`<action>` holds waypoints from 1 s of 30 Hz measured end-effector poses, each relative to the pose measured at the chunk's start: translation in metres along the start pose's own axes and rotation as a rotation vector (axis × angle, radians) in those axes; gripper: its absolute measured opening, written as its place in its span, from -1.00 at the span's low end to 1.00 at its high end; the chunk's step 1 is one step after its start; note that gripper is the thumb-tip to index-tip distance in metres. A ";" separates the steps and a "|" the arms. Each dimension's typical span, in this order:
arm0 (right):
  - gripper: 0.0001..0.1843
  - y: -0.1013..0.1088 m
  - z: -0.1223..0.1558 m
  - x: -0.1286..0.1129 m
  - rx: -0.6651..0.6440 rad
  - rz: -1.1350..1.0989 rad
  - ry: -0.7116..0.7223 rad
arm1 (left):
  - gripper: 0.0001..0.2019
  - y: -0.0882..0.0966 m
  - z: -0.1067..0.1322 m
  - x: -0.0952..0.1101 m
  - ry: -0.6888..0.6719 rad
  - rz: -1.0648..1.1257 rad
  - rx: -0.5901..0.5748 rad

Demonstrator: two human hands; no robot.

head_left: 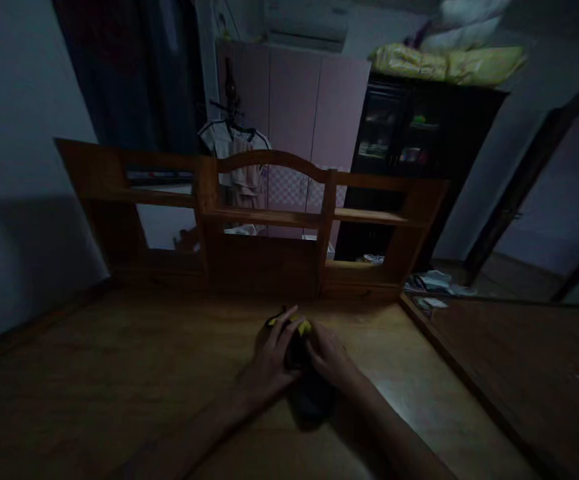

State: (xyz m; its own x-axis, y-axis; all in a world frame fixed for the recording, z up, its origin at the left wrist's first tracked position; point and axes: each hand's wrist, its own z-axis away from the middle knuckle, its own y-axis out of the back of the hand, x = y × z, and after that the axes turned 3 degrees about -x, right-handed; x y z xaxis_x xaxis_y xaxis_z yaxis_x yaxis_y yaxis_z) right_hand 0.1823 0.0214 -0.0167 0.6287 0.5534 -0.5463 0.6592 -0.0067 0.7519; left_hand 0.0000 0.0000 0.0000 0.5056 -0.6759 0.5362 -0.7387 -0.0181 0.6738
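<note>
A dark shoe (312,400) with some bright yellow at its far end lies on the wooden boards in front of me, its rounded end toward me. My left hand (270,357) grips it from the left, fingers reaching over the top beside the yellow part (304,327) and thumb on the near side. From the right, my right hand (333,355) holds it with bent fingers at its upper edge. A thin dark loop sticks up beyond the left fingers. Dim light hides the finer detail under both hands.
Around the shoe spreads a flat wooden bed base (169,360), with a raised side rail (464,363) at right. Beyond stands a wooden headboard with shelves (264,217). Behind are a pink wardrobe (294,113), hanging clothes (242,153) and a dark cabinet (394,127).
</note>
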 end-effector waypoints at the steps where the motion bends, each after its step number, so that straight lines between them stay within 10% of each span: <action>1: -0.48 -0.002 0.000 0.001 0.000 -0.003 0.033 | -0.17 -0.001 -0.001 0.000 -0.008 0.004 0.004; 14: -0.89 0.010 -0.005 -0.016 0.105 0.277 -0.137 | -0.18 -0.002 -0.001 0.003 -0.021 0.077 -0.012; 30: -0.74 0.004 -0.005 -0.013 0.082 0.076 -0.006 | -0.18 -0.003 -0.003 -0.003 0.029 0.102 0.066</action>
State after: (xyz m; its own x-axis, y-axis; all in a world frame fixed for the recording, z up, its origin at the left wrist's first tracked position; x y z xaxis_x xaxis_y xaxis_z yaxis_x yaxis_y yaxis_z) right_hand 0.1750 0.0183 -0.0045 0.6805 0.5441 -0.4908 0.6408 -0.1170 0.7587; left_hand 0.0026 0.0043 -0.0020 0.4385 -0.6548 0.6156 -0.8140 0.0009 0.5808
